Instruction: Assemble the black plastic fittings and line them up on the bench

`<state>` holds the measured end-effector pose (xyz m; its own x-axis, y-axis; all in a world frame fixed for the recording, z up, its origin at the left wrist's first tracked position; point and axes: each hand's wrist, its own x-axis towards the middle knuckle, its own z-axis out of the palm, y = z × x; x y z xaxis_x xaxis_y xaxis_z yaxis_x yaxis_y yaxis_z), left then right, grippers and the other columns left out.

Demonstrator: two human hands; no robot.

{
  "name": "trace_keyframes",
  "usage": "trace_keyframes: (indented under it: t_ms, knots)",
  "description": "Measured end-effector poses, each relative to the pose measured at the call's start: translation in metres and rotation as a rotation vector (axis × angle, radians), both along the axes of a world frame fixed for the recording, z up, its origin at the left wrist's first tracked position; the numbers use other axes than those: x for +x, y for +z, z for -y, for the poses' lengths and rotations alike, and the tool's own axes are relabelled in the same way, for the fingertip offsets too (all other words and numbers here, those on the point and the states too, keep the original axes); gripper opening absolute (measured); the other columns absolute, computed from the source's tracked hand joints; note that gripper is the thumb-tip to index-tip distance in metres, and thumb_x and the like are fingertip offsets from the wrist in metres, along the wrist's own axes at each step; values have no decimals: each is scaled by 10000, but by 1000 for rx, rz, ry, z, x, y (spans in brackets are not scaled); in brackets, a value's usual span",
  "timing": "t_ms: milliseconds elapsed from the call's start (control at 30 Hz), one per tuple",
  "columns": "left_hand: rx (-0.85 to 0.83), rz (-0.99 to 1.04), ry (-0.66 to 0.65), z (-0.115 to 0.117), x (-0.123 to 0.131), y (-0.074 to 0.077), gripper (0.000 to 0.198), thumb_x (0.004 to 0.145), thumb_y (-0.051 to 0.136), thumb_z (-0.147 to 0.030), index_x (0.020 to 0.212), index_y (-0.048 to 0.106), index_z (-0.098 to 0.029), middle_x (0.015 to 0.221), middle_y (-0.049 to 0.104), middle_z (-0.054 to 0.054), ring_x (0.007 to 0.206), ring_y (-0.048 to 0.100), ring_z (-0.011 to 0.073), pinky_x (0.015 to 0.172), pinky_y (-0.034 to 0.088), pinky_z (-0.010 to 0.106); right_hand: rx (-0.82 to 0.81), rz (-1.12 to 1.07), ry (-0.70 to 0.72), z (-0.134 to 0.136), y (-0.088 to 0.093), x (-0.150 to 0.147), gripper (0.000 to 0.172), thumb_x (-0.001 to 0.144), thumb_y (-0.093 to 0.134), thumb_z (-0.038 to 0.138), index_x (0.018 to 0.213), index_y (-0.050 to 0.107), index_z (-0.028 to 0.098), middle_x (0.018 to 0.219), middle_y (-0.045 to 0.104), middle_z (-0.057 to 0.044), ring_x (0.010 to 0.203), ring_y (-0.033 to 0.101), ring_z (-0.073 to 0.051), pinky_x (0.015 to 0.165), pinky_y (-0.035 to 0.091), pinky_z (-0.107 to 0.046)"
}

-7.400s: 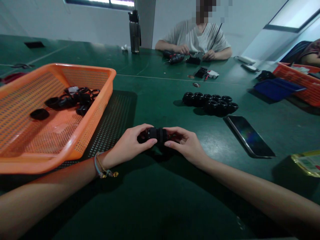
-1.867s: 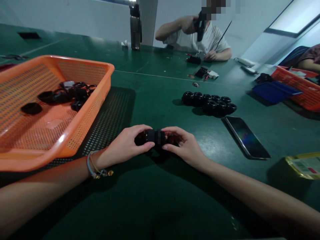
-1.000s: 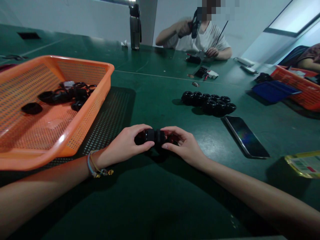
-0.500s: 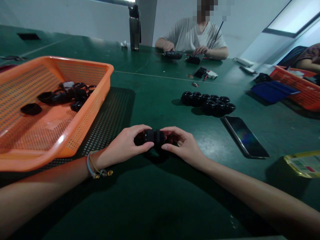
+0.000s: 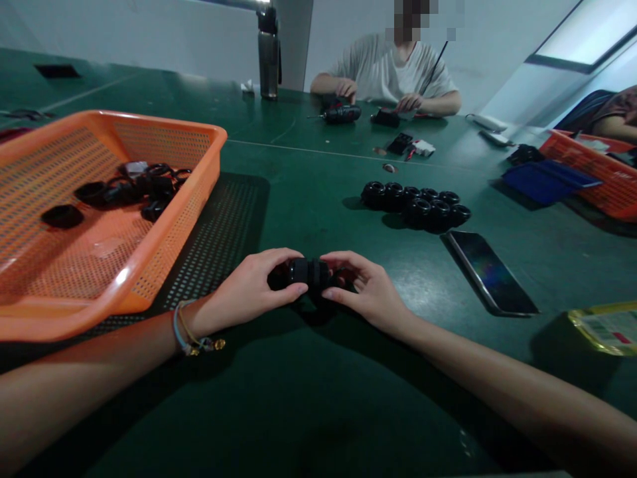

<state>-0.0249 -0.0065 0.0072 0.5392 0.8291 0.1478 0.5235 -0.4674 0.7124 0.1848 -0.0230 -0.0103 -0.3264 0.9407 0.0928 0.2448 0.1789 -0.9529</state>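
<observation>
Between my two hands, low over the green table, is a black cable gland [image 5: 309,273] lying on its side, with a faceted nut at its left and ridged rings in the middle. My left hand [image 5: 266,279] grips the left end between thumb and fingers. On the right end, the thumb and fingertips of my right hand [image 5: 361,285] are closed. My fingers partly hide both ends. Beyond my right hand stands a cluster of several similar black glands [image 5: 421,206], upright with round openings on top.
At left stands an orange basket [image 5: 184,245] with several black parts [image 5: 119,192]. A phone [image 5: 490,272] and a yellow-edged container [image 5: 604,328] are at right. Farther back are a blue tray [image 5: 550,180], a red basket [image 5: 617,182], a bottle [image 5: 269,63], and a co-worker [image 5: 393,73] behind a power drill [image 5: 342,113].
My hands keep nearly the same hold on the cable gland. Across the table, the co-worker's hand has lifted slightly from the drill. The view has shifted a little.
</observation>
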Motion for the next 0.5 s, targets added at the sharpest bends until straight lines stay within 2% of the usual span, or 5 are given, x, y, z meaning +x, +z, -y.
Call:
trace_keyframes:
  t_ms: [500]
  knots:
    - [-5, 2, 5, 0, -1, 0, 348, 781, 529, -390, 1020, 593, -145, 959, 667, 61, 858, 621, 197, 770, 479, 287, -24, 8, -1, 0, 3, -1, 335, 672, 703, 261, 993, 609, 239, 891, 659, -17, 818, 618, -176, 748, 500, -344]
